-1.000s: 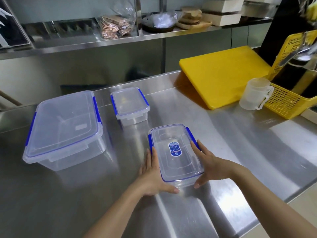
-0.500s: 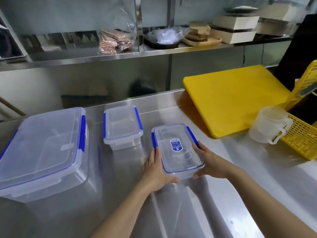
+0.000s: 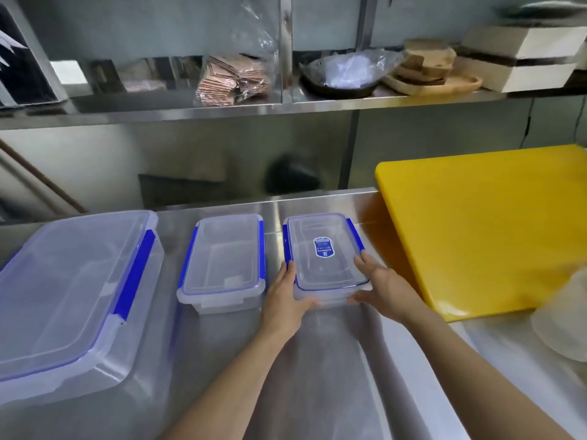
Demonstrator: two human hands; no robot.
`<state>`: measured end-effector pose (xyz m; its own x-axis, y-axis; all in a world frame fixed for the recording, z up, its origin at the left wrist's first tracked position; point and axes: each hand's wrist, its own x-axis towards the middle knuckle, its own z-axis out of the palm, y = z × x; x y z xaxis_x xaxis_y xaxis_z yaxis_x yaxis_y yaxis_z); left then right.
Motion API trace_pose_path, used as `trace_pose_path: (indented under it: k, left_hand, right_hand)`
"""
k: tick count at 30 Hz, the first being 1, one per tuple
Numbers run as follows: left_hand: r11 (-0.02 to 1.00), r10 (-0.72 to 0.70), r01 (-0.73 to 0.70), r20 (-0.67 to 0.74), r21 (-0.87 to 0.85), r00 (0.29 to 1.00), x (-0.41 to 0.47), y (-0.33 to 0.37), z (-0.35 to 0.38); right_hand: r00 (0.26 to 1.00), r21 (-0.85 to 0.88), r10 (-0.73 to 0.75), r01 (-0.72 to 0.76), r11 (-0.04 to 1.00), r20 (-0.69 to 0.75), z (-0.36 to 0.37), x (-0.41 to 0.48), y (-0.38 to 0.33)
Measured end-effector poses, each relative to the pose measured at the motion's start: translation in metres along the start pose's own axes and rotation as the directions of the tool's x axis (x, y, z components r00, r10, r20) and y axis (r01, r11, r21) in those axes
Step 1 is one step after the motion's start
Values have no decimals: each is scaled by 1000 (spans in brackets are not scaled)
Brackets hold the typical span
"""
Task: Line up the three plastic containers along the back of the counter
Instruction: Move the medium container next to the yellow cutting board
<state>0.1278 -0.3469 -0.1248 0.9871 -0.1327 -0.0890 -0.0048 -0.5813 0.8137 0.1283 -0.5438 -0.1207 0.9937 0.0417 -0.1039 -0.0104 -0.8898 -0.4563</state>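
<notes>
Gripping the labelled container (image 3: 325,257) at centre frame, the left hand (image 3: 286,300) and right hand (image 3: 386,289) clasp its near corners on the bench (image 3: 333,360). The large container (image 3: 73,296) is cut off at lower left; the jug (image 3: 565,319) at right is blurred.

Three clear lidded containers with blue clips are set in a row near the counter's back: a large tub (image 3: 73,290) at left, a small box (image 3: 224,260) in the middle, a labelled box (image 3: 324,249) (blue sticker on lid) at right.
</notes>
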Motion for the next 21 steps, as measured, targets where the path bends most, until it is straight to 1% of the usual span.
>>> trace_pose_path:
  k: [3,6,10,14,17,21]
  left_hand:
    - [999,-17,16,-12,-29,1000,18,3,3]
    - [1000,-5,4,-54,-19,999,24,3,8]
    - [996,7,-13,-65,-86,998,26,5,17]
    - [993,4,-5,-11,-120,1000,30,19,32]
    - [990,32,-30,11,-138,999,34,30,48]
    - [994,55,-53,18,-100,998,41,40,65]
  right_hand:
    - [1000,-1,-12,12,1000,-14,-1,16,4]
    - [998,-19,-44,43,999,-34,-4,22,10]
    - [997,-26,-60,59,998,-43,-8,20,18]
    - [998,-4,-13,13,1000,-55,-16,14,36]
    - [997,21,34,-33,999,-71,-25,8,53]
    - [992,-3,79,-80,997,-94,-35,3,71]
